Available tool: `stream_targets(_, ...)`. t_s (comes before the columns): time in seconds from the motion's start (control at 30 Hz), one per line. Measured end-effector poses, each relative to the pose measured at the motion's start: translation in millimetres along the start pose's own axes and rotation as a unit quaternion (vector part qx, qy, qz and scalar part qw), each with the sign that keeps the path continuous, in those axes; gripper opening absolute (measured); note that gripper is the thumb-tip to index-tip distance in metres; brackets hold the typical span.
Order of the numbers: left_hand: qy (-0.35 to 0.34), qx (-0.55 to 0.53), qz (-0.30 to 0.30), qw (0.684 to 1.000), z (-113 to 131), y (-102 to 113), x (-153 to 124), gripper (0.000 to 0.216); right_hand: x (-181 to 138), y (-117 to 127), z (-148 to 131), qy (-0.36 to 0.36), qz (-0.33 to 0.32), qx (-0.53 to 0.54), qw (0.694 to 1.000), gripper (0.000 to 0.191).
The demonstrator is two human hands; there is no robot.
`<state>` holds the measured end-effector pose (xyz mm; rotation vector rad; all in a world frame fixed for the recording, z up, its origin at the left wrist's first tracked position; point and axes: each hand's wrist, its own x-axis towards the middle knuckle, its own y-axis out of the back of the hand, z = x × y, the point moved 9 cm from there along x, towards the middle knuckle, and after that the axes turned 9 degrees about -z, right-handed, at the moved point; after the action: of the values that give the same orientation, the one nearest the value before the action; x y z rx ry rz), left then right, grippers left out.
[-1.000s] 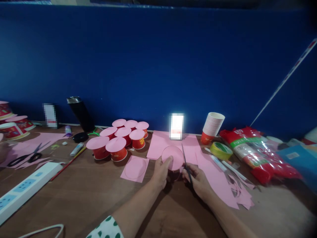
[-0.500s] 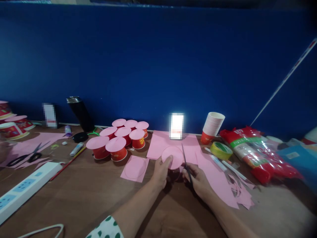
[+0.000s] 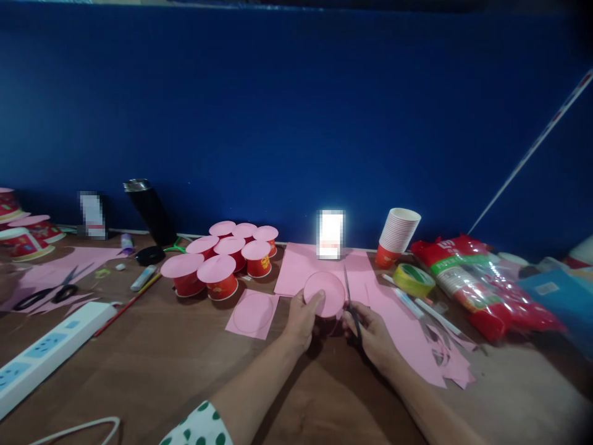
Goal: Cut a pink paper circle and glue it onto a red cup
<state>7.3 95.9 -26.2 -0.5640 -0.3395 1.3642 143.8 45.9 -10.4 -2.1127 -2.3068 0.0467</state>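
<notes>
Between the thumb and fingers of my left hand (image 3: 303,318) is a round pink paper disc (image 3: 328,290), raised over the table. My right hand (image 3: 370,337) is closed on dark-handled scissors (image 3: 351,306), whose blades point away from me along the disc's right edge. A narrow strip of paper seems to hang under the disc; its detail is blurred. Left of my hands lies a pink paper square (image 3: 251,314) with a circle drawn on it. Behind them, pink sheets (image 3: 296,272) lie stacked.
Several red cups topped with pink discs (image 3: 217,272) stand left of centre. A stack of paper cups (image 3: 401,232), yellow tape (image 3: 414,280) and bagged cups (image 3: 463,272) are at right. A power strip (image 3: 60,346), other scissors (image 3: 58,290) and a black bottle (image 3: 152,213) are at left.
The disc and the scissors have shifted very slightly to the right. Both hands keep their hold, and the other things stay in place.
</notes>
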Motion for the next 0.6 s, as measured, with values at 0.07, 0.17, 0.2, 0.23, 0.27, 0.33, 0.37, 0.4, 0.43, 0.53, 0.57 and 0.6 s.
stream_targets(0.07, -0.016, 0.016, -0.009, 1.000, 1.4, 0.1, 1.3, 0.042, 0.0, 0.8, 0.5, -0.001, 0.005, 0.008, 1.000, 0.047)
stream_targets(0.17, -0.026, 0.024, -0.011, 0.999, 3.6, 0.1, 1.4, 0.040, 0.5, 3.6, 2.0, -0.004, 0.022, 0.021, 1.000, 0.051)
stream_targets(0.2, -0.025, 0.024, -0.010, 0.999, 4.4, -0.1, 1.1, 0.038, 0.5, 5.3, 1.2, 0.000, 0.031, 0.020, 0.999, 0.054)
stream_targets(0.23, -0.025, 0.023, -0.011, 0.999, 5.1, -0.7, 0.8, 0.036, 0.4, 7.7, -0.9, 0.009, 0.043, 0.013, 0.999, 0.057)
stream_targets(0.27, -0.026, 0.024, -0.011, 0.999, 6.2, -1.1, 0.5, 0.034, 0.0, 10.5, -4.0, 0.021, 0.057, 0.003, 0.998, 0.060)
stream_targets(0.33, -0.030, 0.039, -0.008, 0.999, 9.1, -1.6, -0.8, 0.028, -1.8, 18.2, -12.1, 0.052, 0.092, -0.022, 0.994, 0.063)
stream_targets(0.37, -0.033, 0.058, -0.007, 0.998, 10.9, -2.1, -1.8, 0.026, -3.3, 23.0, -15.7, 0.067, 0.113, -0.031, 0.991, 0.061)
stream_targets(0.4, -0.038, 0.084, -0.010, 0.996, 13.3, -3.4, -3.3, 0.025, -4.8, 27.9, -18.3, 0.078, 0.134, -0.036, 0.987, 0.058)
stream_targets(0.43, -0.047, 0.119, -0.019, 0.992, 16.6, -6.2, -5.2, 0.025, -6.4, 32.8, -20.1, 0.087, 0.154, -0.037, 0.984, 0.055)
stream_targets(0.53, -0.110, 0.239, -0.069, 0.962, 31.9, -21.7, -13.5, 0.026, -8.2, 41.3, -21.1, 0.095, 0.183, -0.040, 0.978, 0.045)
stream_targets(0.57, -0.138, 0.268, -0.082, 0.950, 37.8, -26.5, -16.7, 0.027, -7.8, 41.7, -21.4, 0.095, 0.183, -0.043, 0.978, 0.043)
stream_targets(0.6, -0.160, 0.289, -0.086, 0.940, 42.8, -29.1, -19.0, 0.029, -7.2, 41.2, -21.9, 0.093, 0.181, -0.048, 0.978, 0.042)
